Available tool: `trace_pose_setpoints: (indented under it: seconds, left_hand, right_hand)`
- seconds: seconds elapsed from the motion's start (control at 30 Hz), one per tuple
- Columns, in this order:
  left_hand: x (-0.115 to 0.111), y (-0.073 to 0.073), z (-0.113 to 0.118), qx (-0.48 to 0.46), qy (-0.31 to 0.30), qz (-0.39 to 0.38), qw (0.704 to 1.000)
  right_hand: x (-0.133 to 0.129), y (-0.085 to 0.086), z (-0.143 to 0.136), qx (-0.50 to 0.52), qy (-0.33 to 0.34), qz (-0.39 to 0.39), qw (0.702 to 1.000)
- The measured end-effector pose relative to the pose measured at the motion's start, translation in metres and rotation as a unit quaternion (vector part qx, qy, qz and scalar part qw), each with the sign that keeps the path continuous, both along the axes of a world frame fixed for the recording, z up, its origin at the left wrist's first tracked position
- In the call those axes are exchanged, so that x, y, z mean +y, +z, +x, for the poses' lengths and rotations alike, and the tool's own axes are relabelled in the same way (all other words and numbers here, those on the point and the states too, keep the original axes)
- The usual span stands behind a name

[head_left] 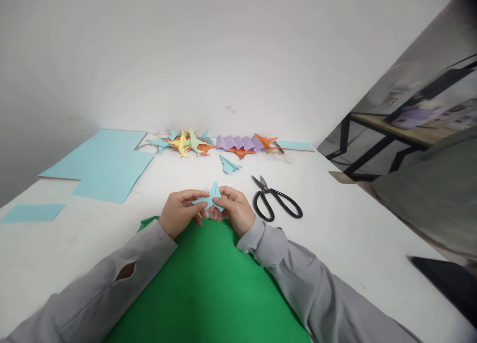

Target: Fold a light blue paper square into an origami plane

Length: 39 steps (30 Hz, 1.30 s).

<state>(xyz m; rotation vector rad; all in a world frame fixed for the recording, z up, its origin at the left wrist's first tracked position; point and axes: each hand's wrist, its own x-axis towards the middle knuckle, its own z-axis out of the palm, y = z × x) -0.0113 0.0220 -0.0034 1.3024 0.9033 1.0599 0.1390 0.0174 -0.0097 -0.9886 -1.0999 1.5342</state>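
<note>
Between my two hands is a small folded light-blue paper plane (213, 194), its pointed tip facing away from me. My left hand (182, 210) pinches its left wing between thumb and fingers. On the other side, my right hand (234, 208) grips the body with the thumb on top; the fingers underneath are partly hidden. Beyond them, another blue folded paper plane (229, 165) lies on the white table (320, 263). Black-handled scissors (278, 199) rest to the right of my right hand, blades slightly apart and pointing away.
Along the wall sits a pile of colourful folded paper planes (182, 143), beside a pleated purple paper strip (239, 143). Large blue paper sheets (108, 164) and a smaller blue piece (33, 212) lie at left. A green cloth (208, 283) covers my front. A dark object (443, 278) lies at right.
</note>
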Motion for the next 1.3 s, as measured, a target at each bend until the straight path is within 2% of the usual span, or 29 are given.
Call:
trace_pose_setpoints:
  seconds: [0.5,0.8,0.9,1.03,1.1,1.3]
  left_hand:
    - [-0.0011,0.004,0.0009,-0.01,0.018,-0.046,0.999]
    - [-0.0017,0.0046,0.0015,-0.033,0.02,0.002,0.999]
    - [-0.0024,0.0049,0.0008,-0.042,0.014,-0.014,0.999]
    - [-0.0037,0.0086,0.0012,-0.084,0.002,-0.092,0.992]
    - [-0.0036,0.0096,0.0021,-0.073,-0.003,-0.121,0.99]
    - [-0.0018,0.0046,0.0033,-0.031,-0.015,-0.104,0.994]
  right_hand:
    - [0.0001,0.0009,-0.0004,-0.017,-0.011,0.009,1.0]
    - [0.0008,-0.0002,-0.0013,-0.014,-0.012,0.008,1.0]
    - [-0.0001,0.0005,-0.0015,-0.018,-0.012,0.015,1.0]
    - [-0.0021,0.0026,-0.0021,-0.027,-0.023,0.018,0.999]
    - [-0.0027,0.0026,-0.0025,-0.031,-0.027,0.018,0.999]
    - [-0.0027,-0.0004,-0.0027,-0.033,-0.023,0.042,0.998]
